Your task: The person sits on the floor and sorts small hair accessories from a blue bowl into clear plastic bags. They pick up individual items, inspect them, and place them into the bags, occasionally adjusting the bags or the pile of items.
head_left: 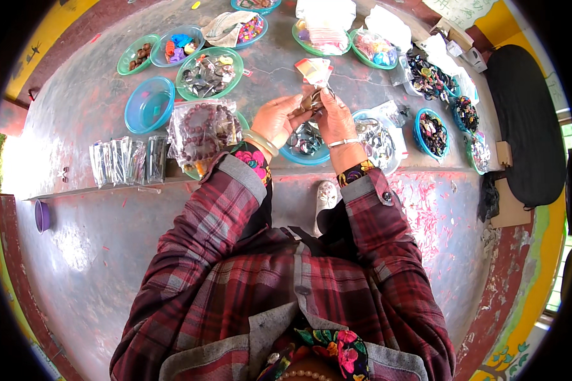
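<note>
My left hand (pixel 276 119) and my right hand (pixel 337 120) meet in front of me, both closed on a small brown, shiny object (pixel 311 103) whose kind I cannot make out. Its middle is partly covered by my fingers. Just beyond my fingertips are small white and orange cards (pixel 314 70); I cannot tell whether they touch my hands. Below my hands stands a blue bowl (pixel 290 156) with dark small items in it. Clear bags of dark red bead strings (pixel 200 130) lie to the left of my left hand.
An empty blue basin (pixel 133 105) and a green bowl of metallic trinkets (pixel 237 77) stand at the left, near a row of thin packets (pixel 117 162). Several more filled bowls are spread behind and right, including a blue basket (pixel 419 141). A purple bucket (pixel 42 216) sits lower left.
</note>
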Available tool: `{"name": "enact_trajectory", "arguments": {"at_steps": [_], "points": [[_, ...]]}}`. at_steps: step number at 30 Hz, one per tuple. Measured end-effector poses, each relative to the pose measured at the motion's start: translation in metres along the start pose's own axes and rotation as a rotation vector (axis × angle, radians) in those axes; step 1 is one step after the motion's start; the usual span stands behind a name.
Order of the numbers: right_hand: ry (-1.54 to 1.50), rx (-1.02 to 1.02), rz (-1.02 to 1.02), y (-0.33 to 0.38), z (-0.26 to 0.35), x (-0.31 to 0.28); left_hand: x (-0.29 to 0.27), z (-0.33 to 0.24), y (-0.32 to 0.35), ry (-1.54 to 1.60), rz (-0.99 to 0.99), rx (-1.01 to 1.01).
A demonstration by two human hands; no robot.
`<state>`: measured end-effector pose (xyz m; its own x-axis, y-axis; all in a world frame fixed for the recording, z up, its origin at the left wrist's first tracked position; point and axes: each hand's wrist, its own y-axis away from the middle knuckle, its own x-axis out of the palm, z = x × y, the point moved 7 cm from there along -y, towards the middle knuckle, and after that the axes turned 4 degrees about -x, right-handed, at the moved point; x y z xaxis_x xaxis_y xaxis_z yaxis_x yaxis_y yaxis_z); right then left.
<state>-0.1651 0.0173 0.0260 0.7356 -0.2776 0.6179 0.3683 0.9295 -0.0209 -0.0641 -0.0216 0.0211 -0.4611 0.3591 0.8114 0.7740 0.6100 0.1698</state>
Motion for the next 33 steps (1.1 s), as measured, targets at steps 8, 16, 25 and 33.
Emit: {"name": "enact_trajectory", "arguments": {"at_steps": [8,16,25,33], "points": [[0.048,-0.044,-0.092,0.001,0.009,-0.005,0.003,0.000,0.000,0.000,-0.003,0.004],[0.051,-0.026,-0.277,-0.007,0.037,-0.033,-0.019,0.001,-0.007,-0.115,-0.103,0.003],[0.243,0.215,-0.007,0.000,0.018,-0.014,-0.001,0.002,0.002,-0.313,-0.065,-0.017],[0.178,0.013,-0.229,-0.007,0.031,-0.041,-0.009,0.006,-0.003,-0.237,-0.062,-0.041]]}}
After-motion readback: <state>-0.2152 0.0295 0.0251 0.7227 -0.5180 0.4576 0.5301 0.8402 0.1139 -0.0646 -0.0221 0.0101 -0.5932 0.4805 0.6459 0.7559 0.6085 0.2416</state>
